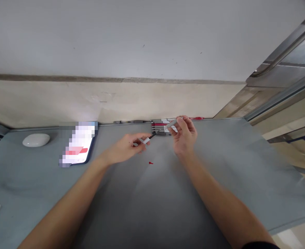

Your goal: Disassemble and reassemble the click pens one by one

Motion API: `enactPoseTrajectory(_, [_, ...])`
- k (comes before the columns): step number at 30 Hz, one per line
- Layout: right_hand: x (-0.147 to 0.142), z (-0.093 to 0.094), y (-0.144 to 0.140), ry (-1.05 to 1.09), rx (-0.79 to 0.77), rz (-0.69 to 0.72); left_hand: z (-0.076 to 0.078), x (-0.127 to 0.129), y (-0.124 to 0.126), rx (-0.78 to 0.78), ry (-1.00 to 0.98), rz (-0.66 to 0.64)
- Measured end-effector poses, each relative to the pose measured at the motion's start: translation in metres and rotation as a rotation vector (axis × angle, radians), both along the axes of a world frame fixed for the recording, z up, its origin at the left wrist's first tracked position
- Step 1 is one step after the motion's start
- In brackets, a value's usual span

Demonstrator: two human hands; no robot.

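Left arm: enters from lower left and runs up and inward over the grey table [147, 207]. Left hand [125, 147] is low over the surface, back of hand upward, fingers pointing right. Left grip: nearly closed, thumb against fingers, pinching a slim pen part [146, 140], white at the grip, with a black section slanting up and to the right.

Right arm: enters from lower right, with a dark sleeve edge [258, 245] at the bottom of the view, and runs up and inward. Right hand [185, 136] is raised at the wrist, fingers curled toward the left hand. Right grip: drawn in to a pinch between thumb and fingertips on a grey tubular piece [172, 123], its lower end angled down and left. The two held pieces are roughly in line; contact between them cannot be told.

Location: both pieces are between the hands, in front of a row of pens [157, 124] near the back edge, partly hidden by the right hand.

Nearby: a small red piece [150, 163] on the table, nearer the wearer than the held parts. A dark, thin pen [131, 121] along the back edge, left of the row; a red-ended pen [199, 118] beyond the right hand. Phone [90, 152], screen lit, left of the left hand; white mouse [36, 140] farther left.
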State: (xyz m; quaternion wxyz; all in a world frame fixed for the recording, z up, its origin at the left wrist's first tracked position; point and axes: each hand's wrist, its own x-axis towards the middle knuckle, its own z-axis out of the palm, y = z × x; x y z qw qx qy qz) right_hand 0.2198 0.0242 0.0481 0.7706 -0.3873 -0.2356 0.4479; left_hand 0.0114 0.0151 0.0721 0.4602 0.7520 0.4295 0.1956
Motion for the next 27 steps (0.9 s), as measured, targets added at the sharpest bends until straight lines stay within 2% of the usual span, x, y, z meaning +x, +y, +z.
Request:
enactPoseTrajectory(13, [-0.003,-0.010,-0.001,-0.046,-0.037,0.015,-0.001,0.001,0.001,0.028,0.023,-0.028])
enactPoseTrajectory(20, [-0.009,-0.014,-0.004,-0.086,-0.028,0.091,-0.003,0.003,0.001,0.052,-0.003,-0.026])
enactPoseTrajectory(27, [-0.017,-0.017,-0.009,-0.094,0.005,0.194,-0.002,0.007,-0.002,-0.009,-0.049,-0.012])
